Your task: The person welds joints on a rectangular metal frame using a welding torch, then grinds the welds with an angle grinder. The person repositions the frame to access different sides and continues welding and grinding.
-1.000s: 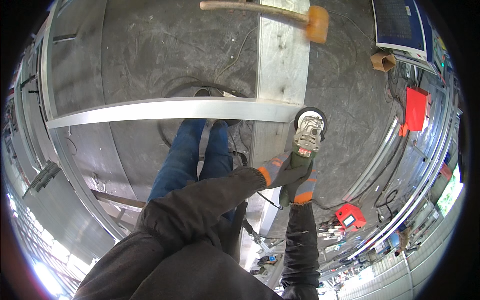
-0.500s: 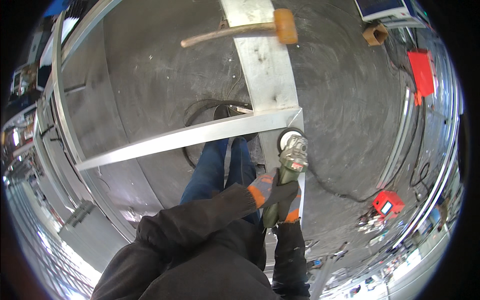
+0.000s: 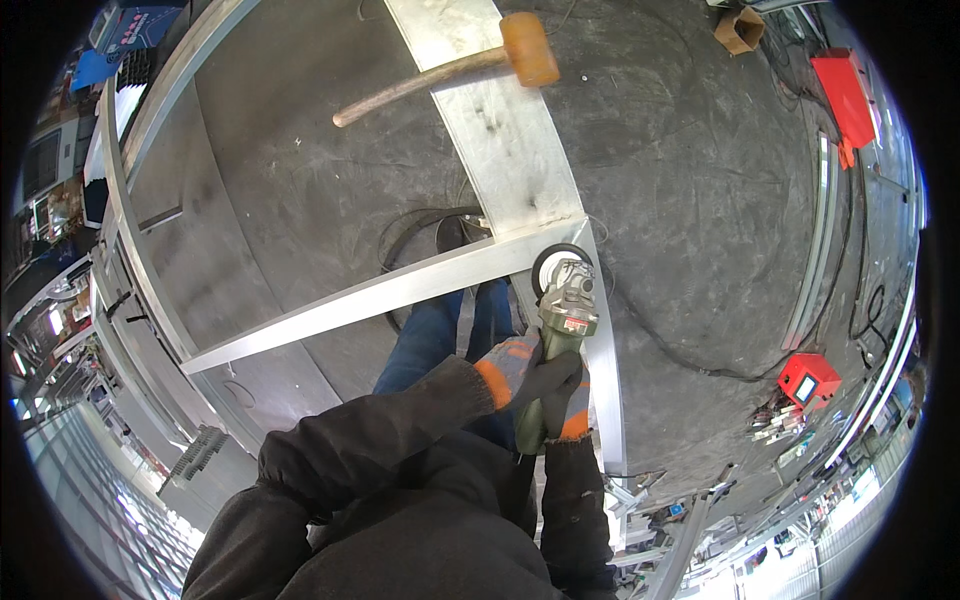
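Both of my hands, in grey gloves with orange cuffs, grip a green angle grinder (image 3: pixel 562 338). My left hand (image 3: pixel 512 368) is wrapped round the body from the left, and my right hand (image 3: pixel 568 392) closes round it from the right, slightly nearer to me. The grinder's metal head points away from me, with its round white disc (image 3: pixel 562 266) by the corner of a silver metal frame (image 3: pixel 400 283). Whether the disc touches the metal, I cannot tell. A wide flat metal bar (image 3: pixel 515 140) runs away from that corner.
A mallet (image 3: pixel 530 50) with an orange head lies across the wide bar. Black cable (image 3: pixel 690 388) trails over the dark floor towards a small red box (image 3: pixel 808 381) at the right. Further off stand a larger red case (image 3: pixel 843 98) and a cardboard box (image 3: pixel 740 30). Metal rails (image 3: pixel 150 270) stand at the left.
The whole view has turned and shifted a little. The grinder's disc sits slightly closer to the frame corner and further left. Both hands keep their hold on it.
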A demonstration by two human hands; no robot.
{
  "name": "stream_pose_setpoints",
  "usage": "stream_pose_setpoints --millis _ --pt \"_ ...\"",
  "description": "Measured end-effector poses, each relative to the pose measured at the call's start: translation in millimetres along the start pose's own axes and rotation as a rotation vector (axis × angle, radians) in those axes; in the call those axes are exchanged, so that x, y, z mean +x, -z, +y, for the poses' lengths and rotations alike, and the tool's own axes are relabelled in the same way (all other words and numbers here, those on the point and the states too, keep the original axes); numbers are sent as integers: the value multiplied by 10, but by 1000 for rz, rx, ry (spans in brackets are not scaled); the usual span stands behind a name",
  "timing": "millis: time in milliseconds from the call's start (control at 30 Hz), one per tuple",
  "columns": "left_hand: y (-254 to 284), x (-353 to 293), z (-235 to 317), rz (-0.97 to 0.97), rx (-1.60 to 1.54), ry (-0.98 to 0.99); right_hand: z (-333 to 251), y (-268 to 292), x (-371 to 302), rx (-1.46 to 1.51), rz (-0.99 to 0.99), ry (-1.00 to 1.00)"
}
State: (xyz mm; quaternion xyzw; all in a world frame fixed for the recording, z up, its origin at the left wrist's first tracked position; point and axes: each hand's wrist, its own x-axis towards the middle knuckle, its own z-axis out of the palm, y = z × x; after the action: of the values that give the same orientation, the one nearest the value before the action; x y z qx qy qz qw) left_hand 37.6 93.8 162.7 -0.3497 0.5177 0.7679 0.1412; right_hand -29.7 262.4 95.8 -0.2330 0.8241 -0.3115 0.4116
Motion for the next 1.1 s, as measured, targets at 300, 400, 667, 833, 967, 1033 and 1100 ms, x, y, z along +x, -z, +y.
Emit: stream_pose_setpoints --millis 300,400,667,833,967,1033,1100 --pt "121 113 55 -51 243 -144 -224 128 182 -40 -120 -16" --pt "81 43 92 -3 48 -42 -200 29 94 118 39 36" --pt "142 217 -32 -73 -64 13 140 -46 188 79 49 62" --pt "-27 193 -135 -198 -178 -163 60 84 -10 73 23 -74" --pt "-265 379 -109 -82 -248 -25 -46 486 177 -29 11 -46" --pt "-385 514 -86 -22 -251 -87 -87 690 350 -179 -66 0" --pt "-486 637 -78 31 -232 -166 -107 874 495 -128 -170 -14"
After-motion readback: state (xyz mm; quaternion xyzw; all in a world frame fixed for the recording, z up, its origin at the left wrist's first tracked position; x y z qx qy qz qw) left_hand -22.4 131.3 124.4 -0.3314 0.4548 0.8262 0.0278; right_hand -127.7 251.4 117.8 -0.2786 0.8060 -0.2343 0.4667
